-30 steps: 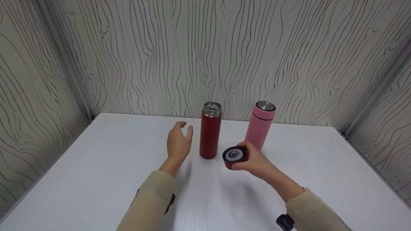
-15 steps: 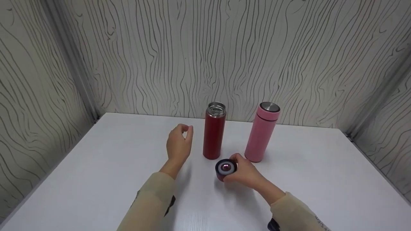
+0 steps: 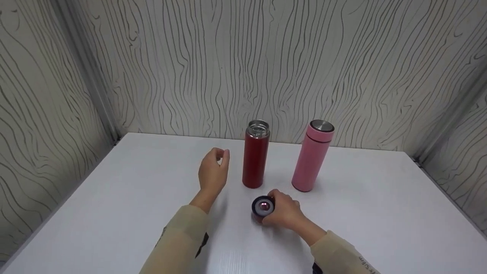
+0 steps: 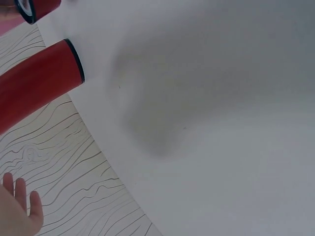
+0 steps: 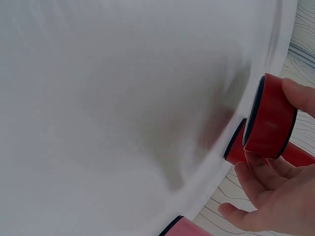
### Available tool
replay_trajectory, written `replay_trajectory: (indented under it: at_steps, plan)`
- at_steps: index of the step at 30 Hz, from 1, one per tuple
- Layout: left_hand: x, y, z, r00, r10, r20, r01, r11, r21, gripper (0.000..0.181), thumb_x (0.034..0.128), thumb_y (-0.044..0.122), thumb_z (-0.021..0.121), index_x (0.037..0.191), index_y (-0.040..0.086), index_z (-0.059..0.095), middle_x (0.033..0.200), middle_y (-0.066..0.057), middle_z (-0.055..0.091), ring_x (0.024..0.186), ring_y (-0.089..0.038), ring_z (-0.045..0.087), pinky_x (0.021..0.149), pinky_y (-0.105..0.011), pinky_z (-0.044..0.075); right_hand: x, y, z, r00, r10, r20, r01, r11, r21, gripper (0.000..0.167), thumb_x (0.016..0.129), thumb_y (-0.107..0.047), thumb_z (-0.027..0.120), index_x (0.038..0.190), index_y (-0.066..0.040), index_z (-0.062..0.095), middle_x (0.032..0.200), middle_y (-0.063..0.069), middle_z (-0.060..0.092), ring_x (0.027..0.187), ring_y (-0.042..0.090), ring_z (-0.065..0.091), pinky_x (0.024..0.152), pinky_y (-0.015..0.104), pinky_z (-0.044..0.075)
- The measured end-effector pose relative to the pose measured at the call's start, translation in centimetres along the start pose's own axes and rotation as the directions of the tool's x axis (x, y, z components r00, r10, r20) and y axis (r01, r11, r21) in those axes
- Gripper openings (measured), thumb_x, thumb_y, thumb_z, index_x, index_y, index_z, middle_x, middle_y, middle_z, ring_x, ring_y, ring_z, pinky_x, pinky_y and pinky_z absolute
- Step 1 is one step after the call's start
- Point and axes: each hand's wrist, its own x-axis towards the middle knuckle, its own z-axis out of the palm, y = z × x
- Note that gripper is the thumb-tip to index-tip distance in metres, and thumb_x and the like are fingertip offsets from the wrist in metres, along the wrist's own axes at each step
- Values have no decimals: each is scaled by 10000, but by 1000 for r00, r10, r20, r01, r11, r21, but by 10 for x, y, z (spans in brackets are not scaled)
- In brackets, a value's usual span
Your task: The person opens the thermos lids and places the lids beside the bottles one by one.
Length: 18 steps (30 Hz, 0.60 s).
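In the head view a red thermos bottle (image 3: pixel 255 158) stands upright without its lid, its steel mouth bare. My right hand (image 3: pixel 285 211) grips the red lid (image 3: pixel 263 207) between thumb and fingers, in front of the bottle and to its right. The lid's pale inner side faces up. From the right wrist view, the lid (image 5: pixel 270 118) looks to be off the table, over a faint reddish reflection. My left hand (image 3: pixel 214 171) hovers left of the bottle, its fingers relaxed and holding nothing; the left wrist view shows these fingers (image 4: pixel 20 194) spread apart.
A pink thermos bottle (image 3: pixel 313 156), with its steel-topped lid on, stands right of the red one. Both are on a white tabletop (image 3: pixel 152 171). A wood-grain patterned wall (image 3: pixel 213 68) rises behind the table's back edge, with side panels at left and right.
My right hand has carried the red lid down and toward me, slightly left. My left hand's fingertips have drawn closer to the thumb. The view has shifted a little.
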Motion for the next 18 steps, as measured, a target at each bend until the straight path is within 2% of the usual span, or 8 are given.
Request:
replay_trajectory:
  at_steps: [7, 12, 18]
  plan:
    - [-2, -5, 1, 999, -33, 22, 36, 993, -109, 288, 961, 309, 482, 982, 61, 627, 976, -81, 669, 967, -221, 616, 856, -377, 493, 0, 4, 9, 1000, 1, 0, -1, 999, -35, 647, 554, -156, 857, 1090, -34, 515, 1016, 98, 617, 984, 266, 554, 855, 460, 361]
    - [-5, -6, 1, 998, -43, 39, 48, 991, -124, 297, 964, 312, 473, 994, 59, 626, 993, -89, 668, 971, -221, 613, 865, -381, 492, 0, 3, 12, 1000, 16, 9, -16, 999, -32, 672, 545, -174, 861, 1095, -27, 503, 1010, 89, 608, 976, 263, 550, 859, 468, 352]
    - [-9, -6, 3, 996, -57, 62, 64, 989, -131, 288, 960, 320, 482, 1004, 72, 622, 998, -79, 661, 976, -210, 604, 866, -377, 489, 1, 2, 12, 999, 32, 29, -31, 999, -45, 714, 597, -245, 852, 1168, -14, 490, 1078, 112, 586, 1034, 278, 523, 875, 491, 359]
